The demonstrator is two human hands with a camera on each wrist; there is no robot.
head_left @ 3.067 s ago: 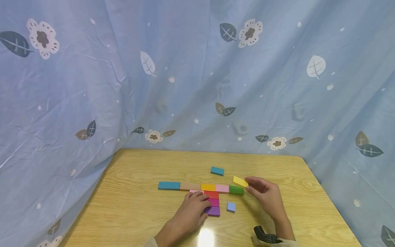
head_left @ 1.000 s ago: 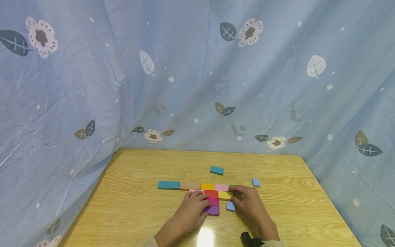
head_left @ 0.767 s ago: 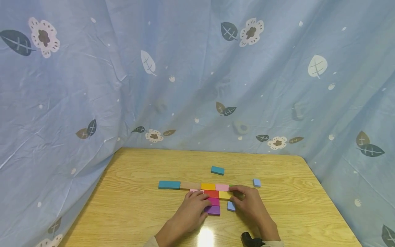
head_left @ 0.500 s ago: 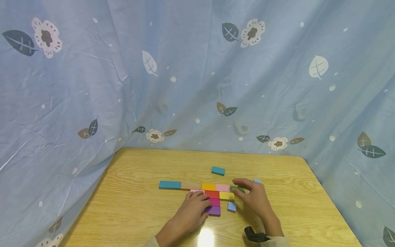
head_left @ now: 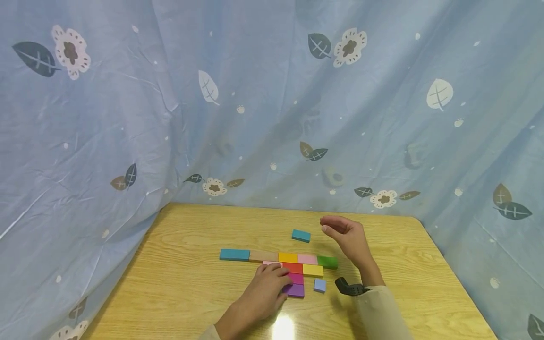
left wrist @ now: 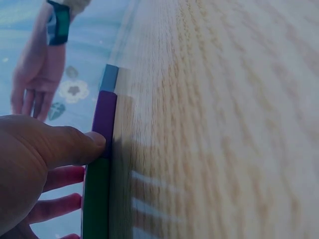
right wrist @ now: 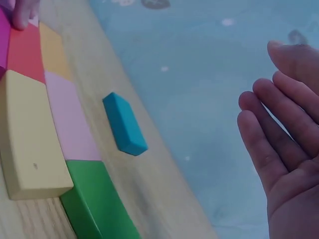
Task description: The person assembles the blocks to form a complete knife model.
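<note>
My left hand (head_left: 263, 288) rests over a cluster of coloured blocks, its fingertips on the pink block (head_left: 272, 263) and beside the red block (head_left: 293, 267). Its thumb presses the near edge where a purple block (left wrist: 103, 114) meets a dark green one (left wrist: 95, 199); the hand hides the cluster's left part from the head view. My right hand (head_left: 350, 236) is raised above the table with loosely bent fingers and holds nothing. Left of it lies a small teal block (head_left: 301, 235). A yellow block (head_left: 313, 270) sits against the red one, under the row's pink and green blocks (head_left: 327, 262).
A long row runs left to right with a teal block (head_left: 234, 255), a wooden one (head_left: 263, 256) and an orange one (head_left: 288, 258). A small light blue block (head_left: 320, 285) lies right of the cluster. Behind the wooden table (head_left: 191, 302) hangs a patterned blue curtain (head_left: 255, 118).
My right hand set the yellow block beside the red one, let it go and rose up and away. It now covers the second light blue block. The left hand stayed put.
</note>
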